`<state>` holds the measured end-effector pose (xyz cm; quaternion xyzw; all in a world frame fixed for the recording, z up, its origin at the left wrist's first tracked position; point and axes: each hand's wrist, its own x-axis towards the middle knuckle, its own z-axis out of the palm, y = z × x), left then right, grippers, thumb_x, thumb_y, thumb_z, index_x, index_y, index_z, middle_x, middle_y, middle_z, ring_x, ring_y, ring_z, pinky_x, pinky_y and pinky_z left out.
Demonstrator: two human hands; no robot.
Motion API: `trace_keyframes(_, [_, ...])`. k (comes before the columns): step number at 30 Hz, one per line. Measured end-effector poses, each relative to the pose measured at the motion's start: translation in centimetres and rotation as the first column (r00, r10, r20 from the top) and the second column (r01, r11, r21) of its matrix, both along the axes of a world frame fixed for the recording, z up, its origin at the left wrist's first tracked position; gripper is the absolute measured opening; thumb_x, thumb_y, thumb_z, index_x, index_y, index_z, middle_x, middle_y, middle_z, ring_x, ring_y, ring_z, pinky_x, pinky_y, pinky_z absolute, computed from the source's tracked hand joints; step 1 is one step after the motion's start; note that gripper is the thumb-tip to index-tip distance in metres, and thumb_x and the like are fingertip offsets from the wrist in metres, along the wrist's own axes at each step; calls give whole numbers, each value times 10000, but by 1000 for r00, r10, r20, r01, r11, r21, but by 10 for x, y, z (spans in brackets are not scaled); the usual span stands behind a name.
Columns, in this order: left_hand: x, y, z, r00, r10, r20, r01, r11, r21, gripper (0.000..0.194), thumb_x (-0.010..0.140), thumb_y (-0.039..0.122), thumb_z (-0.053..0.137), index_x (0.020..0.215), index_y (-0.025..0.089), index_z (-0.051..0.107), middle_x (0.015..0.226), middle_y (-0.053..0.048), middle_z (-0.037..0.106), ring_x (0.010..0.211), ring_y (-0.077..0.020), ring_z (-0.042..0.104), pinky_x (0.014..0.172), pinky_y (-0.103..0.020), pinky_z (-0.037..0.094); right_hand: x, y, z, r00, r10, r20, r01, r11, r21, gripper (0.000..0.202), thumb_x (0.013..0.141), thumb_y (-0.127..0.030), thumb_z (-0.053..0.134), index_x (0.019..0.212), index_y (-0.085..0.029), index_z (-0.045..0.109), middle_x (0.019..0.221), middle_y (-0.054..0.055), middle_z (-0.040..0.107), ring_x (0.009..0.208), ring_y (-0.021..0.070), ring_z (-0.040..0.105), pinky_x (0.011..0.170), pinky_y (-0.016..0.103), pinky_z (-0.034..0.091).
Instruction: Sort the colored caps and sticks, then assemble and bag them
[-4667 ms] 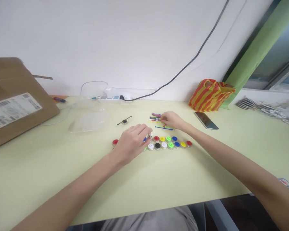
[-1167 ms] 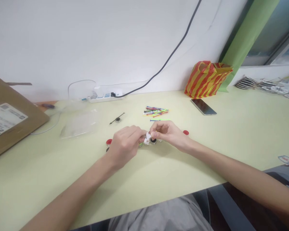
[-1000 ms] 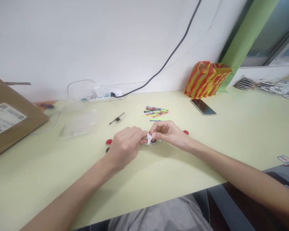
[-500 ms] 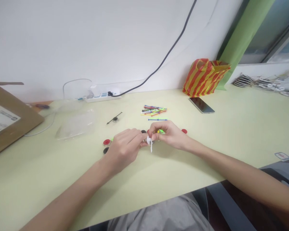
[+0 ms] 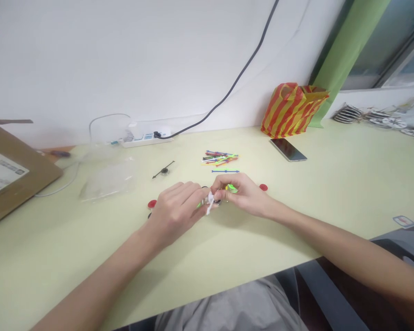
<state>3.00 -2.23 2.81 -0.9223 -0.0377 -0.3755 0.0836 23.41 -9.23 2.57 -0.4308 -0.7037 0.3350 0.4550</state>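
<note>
Over the near middle of the table, my left hand (image 5: pixel 177 204) is closed on a small white round piece (image 5: pixel 211 196), its fingers hiding part of it. From the other side, my right hand (image 5: pixel 243 194) pinches a white plastic arrow (image 5: pixel 209 210) against that piece; the free end of the arrow points down and left. Whether the two are joined I cannot tell. Around and behind my hands lie small round pieces: a red one (image 5: pixel 152 203) at left, another red one (image 5: pixel 263 187) at right, a bright green one (image 5: pixel 232 188), and black ones partly covered.
Beyond my hands lie a pile of coloured arrows (image 5: pixel 221 158), a single blue-green arrow (image 5: pixel 225 171) and a black arrow on a round base (image 5: pixel 164 171). Clear plastic bags (image 5: pixel 106 179), a carton (image 5: pixel 24 170), a power strip (image 5: pixel 146 139), a phone (image 5: pixel 288 150) and a striped bag (image 5: pixel 293 110) surround them.
The white arrow has turned, its lower end swinging to the left. Both hands keep their grip, with my right fingertips shifted slightly left.
</note>
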Motion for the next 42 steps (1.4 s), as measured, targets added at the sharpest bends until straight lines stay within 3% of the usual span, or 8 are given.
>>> trace_keyframes(8, [1,1,-7,998,23,62,-2,948,-320,203,1001,223,600,1202,196,603,992,-49,735,833,-144,691,737,-251,523,-5,-3,-6,993,-99,61,87,980,180,281,1011,-377,575,811,-189,638,792,31,662,752,161,603,731,280,450])
trace_keyframes(13, [-1,-6,3,987,113,114,-18,783,-622,286,918,320,723,1184,223,682,1057,-25,780,899,-158,740,828,-241,578,-7,-5,-8,952,-232,200,98,849,519,202,1040,-244,514,905,-182,651,841,71,657,790,183,578,727,305,450])
trace_keyframes(17, [0,-11,12,984,141,110,-5,637,-771,187,892,352,739,1039,239,765,1033,-17,793,893,-177,747,815,-248,605,-11,-7,-12,936,-280,212,107,804,585,166,1037,-197,513,934,-184,643,883,86,691,813,188,595,738,324,465])
trace_keyframes(20, [3,-11,11,983,162,85,-26,582,-813,180,881,364,748,1018,252,782,1027,-12,795,884,-180,746,815,-253,612,-11,-6,-13,917,-314,246,104,785,611,168,1031,-181,521,910,-182,636,896,90,707,818,190,600,742,333,457])
trace_keyframes(25, [4,-9,7,985,150,86,-18,585,-811,159,892,331,728,1001,224,769,968,-16,793,861,-177,749,765,-230,607,-8,-3,-14,886,-333,322,83,798,597,209,1044,-225,507,879,-185,629,834,73,675,775,183,569,725,328,436])
trace_keyframes(31, [1,-9,10,993,110,48,-27,592,-806,154,935,327,679,998,209,755,911,-3,777,596,-100,675,581,-189,554,-9,-4,-12,879,-320,354,49,799,599,188,1042,-203,491,905,-186,619,823,64,685,766,181,556,750,331,428])
trace_keyframes(37, [1,-4,11,995,86,48,-15,609,-793,161,950,321,651,980,205,759,903,-9,774,711,-129,702,693,-209,594,-11,-5,-13,882,-308,357,61,825,561,156,1034,-189,505,968,-178,645,810,51,696,744,181,548,743,329,412])
trace_keyframes(42, [-3,5,10,981,147,125,0,648,-761,121,929,251,646,901,216,759,869,1,765,745,-129,695,674,-203,580,-13,-5,-18,877,-296,378,64,852,520,224,1023,-146,478,1199,-172,613,955,77,730,804,196,588,755,341,424])
